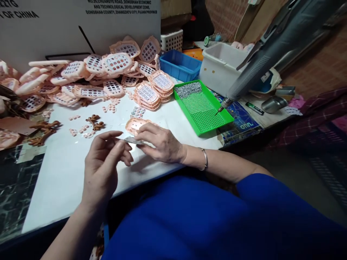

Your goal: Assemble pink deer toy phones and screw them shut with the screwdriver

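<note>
Near the middle of the frame, the right hand [162,144] pinches a small, thin, flat grey piece [130,140] between thumb and fingers, while the left hand [101,164] is loosely half-curled at the piece's left end, its thumb and forefinger parted; whether it touches the piece cannot be told. Just behind the right fingers, a shallow peach plastic shell with a rounded outline [132,125] lies on the white work surface [65,173]. At the upper left, black print on a large pale panel [62,30] reads "OF CHINA" and, further right, "DONGSHAN COUNTY, ZHANGZHOU CITY, FUJIAN PROVINCE"; at the right, a blue printed sheet [241,119] bears white letters resembling "onn". Glossy peach plastic frames pierced with rows of holes [116,63] heap across the upper left, and similar ones stand in neat stacks [146,94] at upper centre. Beside these, a bright green rectangular plastic tray with a dimpled grid floor [204,126] holds shiny silvery metal bits [189,89] at its far end, below a dark grey ribbed power screwdriver [252,68].
</note>
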Tool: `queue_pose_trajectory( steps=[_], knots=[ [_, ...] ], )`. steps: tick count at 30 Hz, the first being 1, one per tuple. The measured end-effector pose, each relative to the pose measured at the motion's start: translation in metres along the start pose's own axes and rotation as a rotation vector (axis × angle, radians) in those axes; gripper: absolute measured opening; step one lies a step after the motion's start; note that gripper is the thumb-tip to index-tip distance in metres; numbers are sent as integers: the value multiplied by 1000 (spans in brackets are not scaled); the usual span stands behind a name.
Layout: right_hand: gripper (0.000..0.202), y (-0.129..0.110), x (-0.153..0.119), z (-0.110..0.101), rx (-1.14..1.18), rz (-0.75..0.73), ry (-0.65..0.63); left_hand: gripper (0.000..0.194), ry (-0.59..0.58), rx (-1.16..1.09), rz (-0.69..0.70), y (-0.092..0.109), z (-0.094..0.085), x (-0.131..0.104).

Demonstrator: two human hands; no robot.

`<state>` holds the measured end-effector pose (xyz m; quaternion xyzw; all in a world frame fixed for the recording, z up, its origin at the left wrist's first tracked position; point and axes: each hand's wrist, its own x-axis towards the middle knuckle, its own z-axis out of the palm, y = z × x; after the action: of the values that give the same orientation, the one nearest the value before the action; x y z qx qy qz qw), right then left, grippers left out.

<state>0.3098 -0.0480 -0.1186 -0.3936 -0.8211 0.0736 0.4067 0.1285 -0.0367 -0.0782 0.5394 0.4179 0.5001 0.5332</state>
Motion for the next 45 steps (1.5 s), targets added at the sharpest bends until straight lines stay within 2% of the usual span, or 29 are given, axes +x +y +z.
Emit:
queue_pose_trajectory(
  steps=[3,4,7,10,12,14,17,19,22,25,28,31,33,35,37,40,45],
  knots=[
    [12,2,-1,-7,365,250,134,25,9,348,239,-16,-13,28],
    [10,3,-1,-9,507,354,146,27,-59,518,319,-21,-17,39],
    [14,9,-2,-16,896,593,120,20,-275,674,377,-34,-20,62],
    [24,17,-5,-23,1087,676,137,18,-481,807,472,-41,-19,63],
    [30,20,-8,-29,1104,712,166,23,-535,888,570,-45,-20,53],
    [36,21,-12,-33,1053,754,180,24,-495,916,657,-48,-21,41],
    [44,19,-15,-36,917,816,224,23,-318,955,760,-51,-19,28],
    [47,17,-15,-34,868,841,275,30,-242,967,790,-51,-12,25],
    [44,14,-12,-30,920,878,337,44,-260,1017,781,-49,2,25],
    [44,13,-11,-30,1013,880,353,47,-254,1132,732,-48,15,27],
    [59,14,-14,-37,1127,792,231,44,-290,1132,671,-50,20,27],
    [64,18,-17,-47,1226,697,79,44,-342,1036,578,-51,17,30],
    [59,21,-18,-51,1238,624,-3,42,-370,979,499,-50,15,33],
    [42,24,-19,-52,1187,585,-42,40,-387,921,409,-46,16,35],
    [28,27,-18,-50,1118,609,5,41,-376,852,296,-42,20,37],
    [30,32,-17,-44,1033,655,129,45,-323,810,162,-36,30,40],
    [29,37,-19,-40,843,659,253,23,-249,862,160,-38,39,47]
  ],
)
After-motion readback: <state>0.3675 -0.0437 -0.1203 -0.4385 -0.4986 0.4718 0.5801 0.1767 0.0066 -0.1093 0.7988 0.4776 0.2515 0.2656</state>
